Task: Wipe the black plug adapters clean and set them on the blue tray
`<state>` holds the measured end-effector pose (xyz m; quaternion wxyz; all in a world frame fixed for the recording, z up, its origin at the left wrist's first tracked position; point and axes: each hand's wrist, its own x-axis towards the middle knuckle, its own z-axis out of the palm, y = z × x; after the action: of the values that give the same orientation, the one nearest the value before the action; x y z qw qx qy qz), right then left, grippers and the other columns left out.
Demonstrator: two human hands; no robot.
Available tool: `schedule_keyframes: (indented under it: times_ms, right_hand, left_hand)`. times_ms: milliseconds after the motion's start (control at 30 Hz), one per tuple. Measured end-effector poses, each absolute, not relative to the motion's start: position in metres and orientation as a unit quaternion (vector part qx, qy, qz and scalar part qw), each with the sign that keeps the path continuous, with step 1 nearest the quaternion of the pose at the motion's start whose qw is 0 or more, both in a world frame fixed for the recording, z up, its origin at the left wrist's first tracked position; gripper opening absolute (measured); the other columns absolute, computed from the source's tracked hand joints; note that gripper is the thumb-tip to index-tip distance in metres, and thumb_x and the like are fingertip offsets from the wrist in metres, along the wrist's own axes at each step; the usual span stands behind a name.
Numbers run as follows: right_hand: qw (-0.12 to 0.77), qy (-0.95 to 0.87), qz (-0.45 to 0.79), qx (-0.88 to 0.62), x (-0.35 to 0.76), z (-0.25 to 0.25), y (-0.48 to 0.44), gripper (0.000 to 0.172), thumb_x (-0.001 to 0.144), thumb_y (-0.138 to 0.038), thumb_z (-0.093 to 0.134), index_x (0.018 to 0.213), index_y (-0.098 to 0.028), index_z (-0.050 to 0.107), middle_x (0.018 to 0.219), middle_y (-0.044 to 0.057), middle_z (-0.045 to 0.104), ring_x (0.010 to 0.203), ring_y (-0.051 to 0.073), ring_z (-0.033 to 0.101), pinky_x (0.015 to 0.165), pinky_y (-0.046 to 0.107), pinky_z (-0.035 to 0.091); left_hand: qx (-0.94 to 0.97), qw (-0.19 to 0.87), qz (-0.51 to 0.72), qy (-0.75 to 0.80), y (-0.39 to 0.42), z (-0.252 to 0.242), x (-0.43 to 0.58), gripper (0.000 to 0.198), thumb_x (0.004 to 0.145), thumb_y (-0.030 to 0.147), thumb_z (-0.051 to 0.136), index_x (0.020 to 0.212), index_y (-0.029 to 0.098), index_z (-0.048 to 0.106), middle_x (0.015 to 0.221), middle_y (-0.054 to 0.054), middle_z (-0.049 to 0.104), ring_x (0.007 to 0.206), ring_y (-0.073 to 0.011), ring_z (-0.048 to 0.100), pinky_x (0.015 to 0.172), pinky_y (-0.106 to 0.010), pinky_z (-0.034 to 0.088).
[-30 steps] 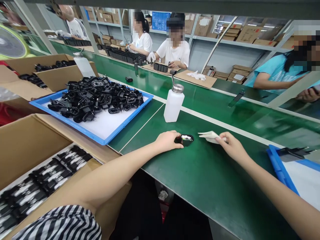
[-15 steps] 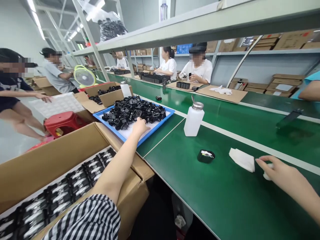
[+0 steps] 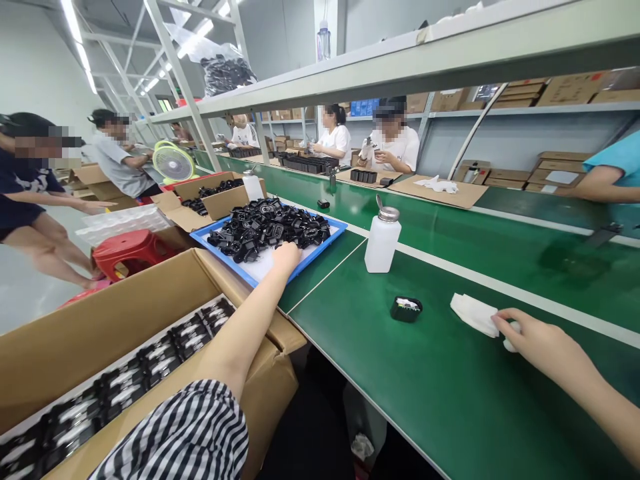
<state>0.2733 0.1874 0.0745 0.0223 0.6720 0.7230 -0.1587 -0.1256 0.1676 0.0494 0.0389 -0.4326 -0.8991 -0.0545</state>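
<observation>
My left hand reaches over the near edge of the blue tray, at a heap of black plug adapters. Its fingertips are hidden behind the hand, so whether they hold one does not show. Over on the right, my right hand is curled around a small white piece, mostly covered by the fingers. Its fingertips meet the right edge of a folded white cloth on the green table. Left of the cloth stands a black casing with its open top showing pale parts inside.
A white pump bottle stands behind the casing. At my left, a cardboard box holds rows of black and white parts. A red stool sits beyond it. A shelf beam crosses overhead; co-workers sit across the table.
My left hand has shifted slightly right and down along the tray's near side. My right hand has moved left, closer against the cloth. The view has turned slightly.
</observation>
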Motion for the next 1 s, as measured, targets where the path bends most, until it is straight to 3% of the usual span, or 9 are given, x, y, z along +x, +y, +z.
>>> schedule_keyframes:
  times_ms: [167,300,433,533,733,800,867,933,1000]
  right_hand:
    - [0.016,0.742,-0.13,0.658,0.272,0.079,0.182,0.026,0.074,-0.037,0.025,0.085,-0.021,0.043,0.067,0.005,0.057,0.061,0.021,0.052,0.052,0.028,0.037]
    - [-0.057,0.771,-0.099,0.626,0.265,0.085,0.169,0.032,0.074,-0.039,0.026,0.092,-0.02,0.045,0.068,0.005,0.057,0.06,0.02,0.052,0.052,0.027,0.038]
    - [-0.18,0.842,-0.078,0.503,0.24,0.09,0.151,0.035,0.072,-0.04,0.032,0.1,-0.022,0.045,0.083,0.004,0.056,0.068,0.017,0.053,0.057,0.027,0.041]
    - [-0.198,0.889,-0.043,0.41,0.215,0.093,0.147,0.041,0.072,-0.041,0.036,0.108,-0.022,0.04,0.091,0.006,0.054,0.075,0.019,0.052,0.059,0.029,0.042]
    - [-0.153,0.907,-0.044,0.39,0.192,0.093,0.16,0.016,0.072,-0.031,0.04,0.076,-0.02,0.052,0.071,0.005,0.057,0.067,0.02,0.052,0.056,0.031,0.041]
    - [-0.192,0.878,-0.118,0.422,0.193,0.088,0.165,0.015,0.072,-0.031,0.04,0.079,-0.021,0.049,0.075,0.002,0.057,0.065,0.017,0.052,0.056,0.029,0.041]
    - [-0.238,0.849,-0.187,0.434,0.197,0.081,0.171,0.015,0.072,-0.032,0.041,0.082,-0.022,0.047,0.08,0.0,0.057,0.068,0.015,0.052,0.06,0.028,0.041]
    - [-0.263,0.83,-0.232,0.433,0.199,0.071,0.175,0.015,0.071,-0.032,0.041,0.081,-0.021,0.045,0.081,0.0,0.056,0.07,0.015,0.051,0.063,0.027,0.041]
    - [-0.269,0.824,-0.26,0.426,0.198,0.061,0.177,0.016,0.071,-0.033,0.041,0.082,-0.022,0.044,0.082,0.0,0.056,0.071,0.014,0.051,0.065,0.028,0.041]
  left_hand:
    - [-0.44,0.053,-0.047,-0.895,0.159,0.059,-0.122,0.029,0.077,0.018,0.029,0.092,0.01,0.053,0.093,-0.014,0.052,0.081,-0.0223,0.052,0.066,-0.029,0.041]
    - [-0.489,0.084,-0.05,-0.867,0.146,0.091,-0.094,0.03,0.078,0.025,0.028,0.091,0.014,0.053,0.093,-0.011,0.052,0.083,-0.0228,0.051,0.066,-0.03,0.04]
    - [-0.723,0.134,-0.004,-0.677,0.127,0.124,-0.027,0.026,0.076,0.028,0.033,0.077,0.017,0.056,0.078,-0.005,0.052,0.074,-0.0183,0.051,0.059,-0.025,0.039]
    - [-0.829,0.147,0.035,-0.538,0.114,0.136,0.027,0.019,0.071,0.02,0.039,0.074,0.014,0.056,0.071,-0.006,0.051,0.068,-0.0169,0.05,0.055,-0.024,0.038]
    - [-0.869,0.151,0.013,-0.471,0.122,0.132,0.06,0.017,0.074,0.017,0.04,0.081,0.012,0.054,0.074,-0.008,0.05,0.074,-0.0183,0.049,0.057,-0.025,0.038]
    - [-0.848,0.111,-0.038,-0.517,0.131,0.125,0.049,0.02,0.075,0.028,0.042,0.087,0.015,0.052,0.082,-0.006,0.05,0.079,-0.0191,0.049,0.06,-0.026,0.038]
    - [-0.824,0.005,-0.067,-0.563,0.14,0.114,0.035,0.036,0.068,0.037,0.051,0.098,0.018,0.047,0.091,-0.004,0.05,0.081,-0.0183,0.049,0.061,-0.024,0.039]
    - [-0.807,-0.14,-0.08,-0.569,0.147,0.1,0.024,0.054,0.06,0.035,0.059,0.106,0.017,0.04,0.098,-0.003,0.049,0.078,-0.0152,0.051,0.061,-0.021,0.039]
    - [-0.789,-0.257,-0.111,-0.547,0.152,0.087,0.02,0.059,0.057,0.031,0.062,0.108,0.015,0.039,0.101,-0.004,0.049,0.072,-0.0114,0.052,0.06,-0.018,0.039]
